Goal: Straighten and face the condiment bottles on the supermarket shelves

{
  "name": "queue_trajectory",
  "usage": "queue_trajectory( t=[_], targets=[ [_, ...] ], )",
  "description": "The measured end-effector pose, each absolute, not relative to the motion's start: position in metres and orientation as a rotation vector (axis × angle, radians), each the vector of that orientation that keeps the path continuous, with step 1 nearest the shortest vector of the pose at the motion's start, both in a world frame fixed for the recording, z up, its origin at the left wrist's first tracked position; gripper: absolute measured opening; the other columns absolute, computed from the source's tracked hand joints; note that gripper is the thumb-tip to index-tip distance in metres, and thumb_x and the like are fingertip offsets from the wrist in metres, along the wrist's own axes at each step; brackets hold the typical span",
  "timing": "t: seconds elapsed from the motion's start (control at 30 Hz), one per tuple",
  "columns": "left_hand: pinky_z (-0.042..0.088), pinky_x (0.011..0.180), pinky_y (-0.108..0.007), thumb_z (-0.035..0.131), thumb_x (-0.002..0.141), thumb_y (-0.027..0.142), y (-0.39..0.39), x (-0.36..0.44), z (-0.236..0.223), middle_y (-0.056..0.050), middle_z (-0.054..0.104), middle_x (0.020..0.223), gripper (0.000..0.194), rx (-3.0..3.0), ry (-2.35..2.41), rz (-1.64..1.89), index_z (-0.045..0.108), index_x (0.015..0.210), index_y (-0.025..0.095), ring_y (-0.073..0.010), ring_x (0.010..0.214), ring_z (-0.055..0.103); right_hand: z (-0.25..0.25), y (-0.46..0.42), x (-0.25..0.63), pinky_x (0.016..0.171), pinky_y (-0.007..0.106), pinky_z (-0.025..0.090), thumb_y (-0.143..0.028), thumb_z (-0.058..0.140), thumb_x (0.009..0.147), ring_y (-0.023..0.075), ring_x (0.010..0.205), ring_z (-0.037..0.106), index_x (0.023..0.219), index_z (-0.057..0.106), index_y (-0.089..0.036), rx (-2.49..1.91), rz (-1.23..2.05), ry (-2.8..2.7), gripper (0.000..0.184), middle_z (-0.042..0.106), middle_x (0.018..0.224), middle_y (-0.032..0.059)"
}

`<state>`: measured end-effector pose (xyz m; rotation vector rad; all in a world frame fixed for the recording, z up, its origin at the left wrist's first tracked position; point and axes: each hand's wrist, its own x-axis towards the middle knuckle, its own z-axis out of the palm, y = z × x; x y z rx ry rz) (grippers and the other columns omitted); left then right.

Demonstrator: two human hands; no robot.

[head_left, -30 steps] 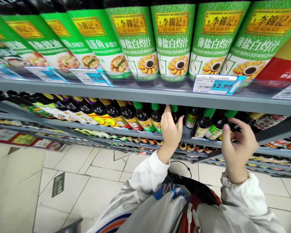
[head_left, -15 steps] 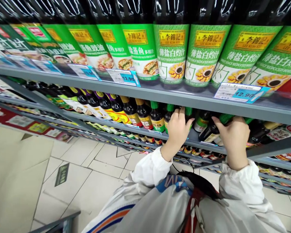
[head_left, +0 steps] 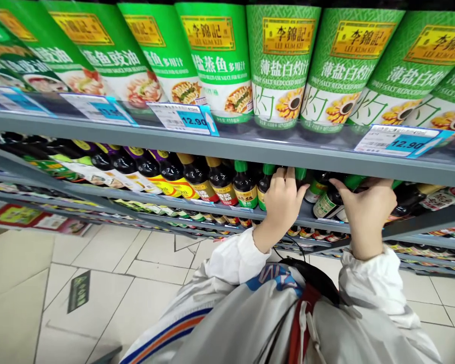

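Both hands reach into the second shelf, under the top board, among dark sauce bottles. My left hand (head_left: 282, 207) is closed around the neck area of a green-capped sauce bottle (head_left: 300, 174), thumb to its right; its fingertips are partly hidden. My right hand (head_left: 369, 215) is curled over another green-capped bottle (head_left: 352, 181), thumb out to the left and fingers hidden behind. Just left of this thumb, a dark bottle with a white and green label (head_left: 326, 206) leans in the row. An upright green-capped bottle (head_left: 245, 187) stands left of my left hand.
Large green-labelled bottles (head_left: 282, 71) line the top shelf, above price tags (head_left: 184, 119). The grey shelf edge (head_left: 250, 146) runs just above my hands. Bottles with yellow labels (head_left: 169, 182) stand to the left. Lower shelves hold more goods; the floor is tiled (head_left: 151, 265).
The view has come closer to the top shelf. The leaning bottle by my right thumb now shows more of its label. Both hands keep nearly the same places.
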<state>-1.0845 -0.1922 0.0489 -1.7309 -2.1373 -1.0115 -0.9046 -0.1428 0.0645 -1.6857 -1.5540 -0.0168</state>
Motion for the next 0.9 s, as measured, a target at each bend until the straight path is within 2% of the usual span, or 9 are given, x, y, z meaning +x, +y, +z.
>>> queue_trajectory(
  t=[0.13,0.27,0.33,0.4,0.53,0.6,0.7,0.8,0.9],
  targets=[
    [0.058,0.093,-0.037,0.075,0.086,0.044,-0.194,-1.084,0.051,-0.022,0.065,0.129,0.055,-1.738,-2.113,-0.996,0.063,0.128,0.01,-0.0311,0.113,0.067,0.066,-0.144,-0.905,0.078,0.052,0.058,-0.075,0.084,0.056,0.037,0.079,0.068,0.093,0.047,-0.024,-1.578,0.215,-1.433,0.073,0.068,0.083,0.0102],
    [0.057,0.095,-0.035,0.075,0.087,0.039,-0.196,-1.084,0.055,-0.021,0.064,0.132,0.051,-1.752,-2.138,-0.97,0.064,0.128,0.011,-0.03,0.117,0.066,0.071,-0.137,-0.887,0.088,0.045,0.061,-0.055,0.089,0.062,0.032,0.098,0.07,0.1,0.051,-0.024,-1.208,0.78,-1.551,0.062,0.07,0.101,0.0084],
    [0.057,0.094,-0.035,0.075,0.087,0.039,-0.196,-1.084,0.056,-0.021,0.064,0.133,0.052,-1.767,-2.163,-0.961,0.063,0.129,0.011,-0.0302,0.117,0.065,0.073,-0.135,-0.883,0.093,0.044,0.06,-0.053,0.087,0.065,0.031,0.104,0.068,0.1,0.052,-0.024,-1.107,0.908,-1.614,0.058,0.069,0.104,0.0084],
    [0.058,0.093,-0.035,0.075,0.087,0.04,-0.197,-1.084,0.058,-0.021,0.063,0.134,0.053,-1.786,-2.188,-0.951,0.062,0.13,0.011,-0.0301,0.117,0.065,0.073,-0.136,-0.886,0.091,0.045,0.06,-0.057,0.085,0.066,0.0316,0.103,0.068,0.099,0.053,-0.023,-1.139,0.857,-1.633,0.057,0.069,0.104,0.009],
    [0.059,0.09,-0.034,0.073,0.088,0.039,-0.197,-1.084,0.059,-0.02,0.063,0.133,0.056,-1.797,-2.184,-0.955,0.059,0.134,0.011,-0.0301,0.117,0.064,0.068,-0.145,-0.902,0.079,0.051,0.058,-0.069,0.088,0.057,0.0359,0.078,0.068,0.083,0.052,-0.022,-1.573,0.17,-1.52,0.065,0.067,0.078,0.0075],
    [0.058,0.09,-0.034,0.072,0.088,0.039,-0.197,-1.084,0.058,-0.02,0.063,0.132,0.057,-1.794,-2.18,-0.961,0.058,0.136,0.012,-0.0303,0.118,0.064,0.066,-0.149,-0.905,0.076,0.05,0.056,-0.069,0.087,0.059,0.0346,0.07,0.066,0.073,0.051,-0.022,-1.66,-0.024,-1.517,0.061,0.063,0.067,0.0054],
    [0.057,0.093,-0.035,0.073,0.088,0.04,-0.196,-1.084,0.057,-0.019,0.064,0.132,0.057,-1.792,-2.192,-0.97,0.058,0.135,0.013,-0.0303,0.118,0.064,0.065,-0.148,-0.901,0.073,0.044,0.056,-0.061,0.085,0.07,0.0303,0.07,0.066,0.071,0.056,-0.021,-1.53,0.132,-1.641,0.049,0.065,0.069,0.0049],
    [0.056,0.096,-0.037,0.073,0.088,0.04,-0.195,-1.085,0.057,-0.019,0.064,0.132,0.056,-1.793,-2.186,-0.993,0.058,0.134,0.013,-0.0302,0.118,0.064,0.062,-0.145,-0.895,0.075,0.04,0.059,-0.055,0.085,0.072,0.0281,0.078,0.069,0.082,0.063,-0.02,-1.31,0.492,-1.653,0.042,0.07,0.083,0.0064],
    [0.056,0.095,-0.036,0.074,0.087,0.04,-0.194,-1.086,0.057,-0.019,0.064,0.132,0.056,-1.782,-2.178,-1.012,0.058,0.134,0.013,-0.0305,0.117,0.064,0.058,-0.142,-0.895,0.08,0.042,0.061,-0.053,0.084,0.074,0.0285,0.083,0.071,0.088,0.064,-0.02,-1.196,0.633,-1.634,0.041,0.071,0.089,0.0072]
  ],
)
